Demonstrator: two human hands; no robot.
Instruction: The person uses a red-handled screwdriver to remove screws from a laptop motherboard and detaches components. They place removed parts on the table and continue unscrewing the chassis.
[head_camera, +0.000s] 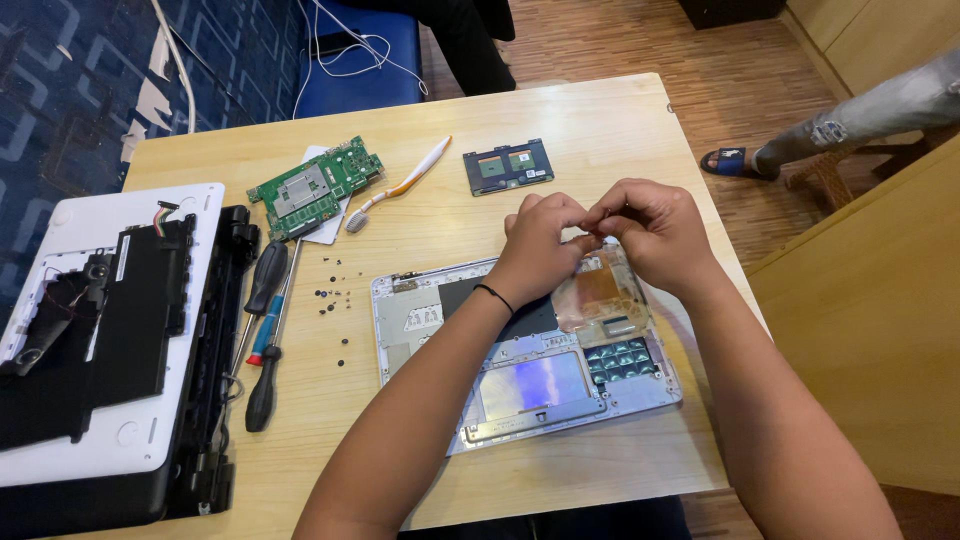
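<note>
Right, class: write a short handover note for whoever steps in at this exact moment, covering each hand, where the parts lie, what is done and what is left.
Left hand and right hand: fingertips pinched together over the far edge of the silver laptop palmrest shell; what they pinch is too small to tell.
Removed and set aside: green circuit board, dark rectangular touchpad board, white back cover with black battery.
Loose small black screws and black-handled screwdrivers lie left of the shell.
Left: the clear film sheet and its parts remain in the shell.

Left hand (540, 245), right hand (655, 228) together, fingers pinched.
</note>
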